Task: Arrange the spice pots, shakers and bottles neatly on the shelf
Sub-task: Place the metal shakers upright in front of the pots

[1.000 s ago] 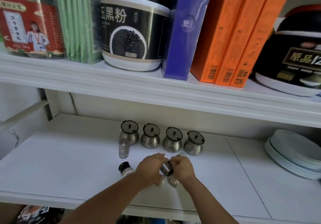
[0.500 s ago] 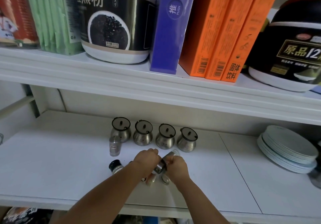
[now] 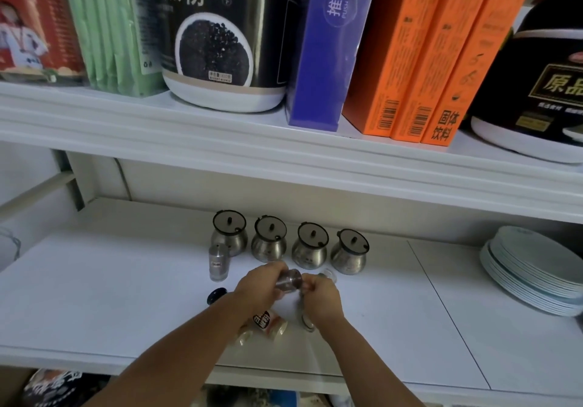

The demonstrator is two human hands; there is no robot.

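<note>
Holding one small steel shaker between them above the lower shelf, the left hand and right hand both have their grip clamped on it, the left on the steel body, the right at its other end. Just behind the grip stand four steel spice pots with dark lids in one row along the back. To the left of the grip one upright steel shaker stands touching or nearly touching the leftmost pot, and one black-capped bottle sits just beside the left wrist. Under the hands lie one labelled glass jar on its side and one more clear jar, partly hidden. Far right of the grip rests one stack of plates. Above, the upper shelf carries three orange boxes and one purple box
</note>
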